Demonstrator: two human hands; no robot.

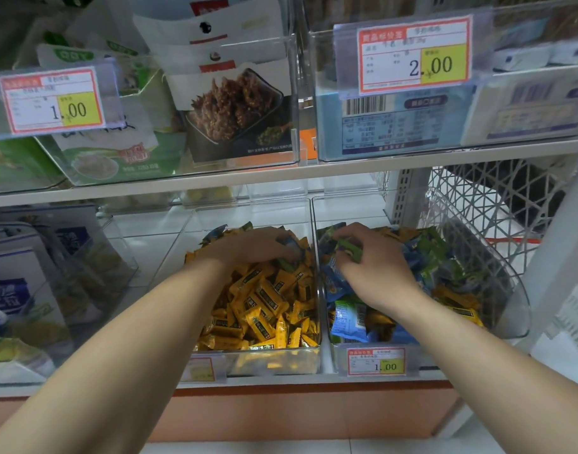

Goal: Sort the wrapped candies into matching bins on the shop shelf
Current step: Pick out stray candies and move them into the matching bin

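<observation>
Two clear plastic bins stand side by side on the lower shelf. The left bin (281,362) is full of yellow wrapped candies (264,299), with a few blue and green ones at its back. The right bin (510,309) holds mixed blue, green and yellow candies (349,319). My left hand (248,245) reaches palm down over the back of the left bin, its fingers curled round blue-wrapped candies (292,245). My right hand (372,260) is in the right bin, its fingers pinching a green-wrapped candy (348,245).
Price tags (376,361) hang on the bin fronts. Left of the bins stand clear boxes with blue-and-white packets (12,290). The upper shelf (281,176) carries clear bins of snack packs close above my hands. A white wire basket (490,204) stands at the right.
</observation>
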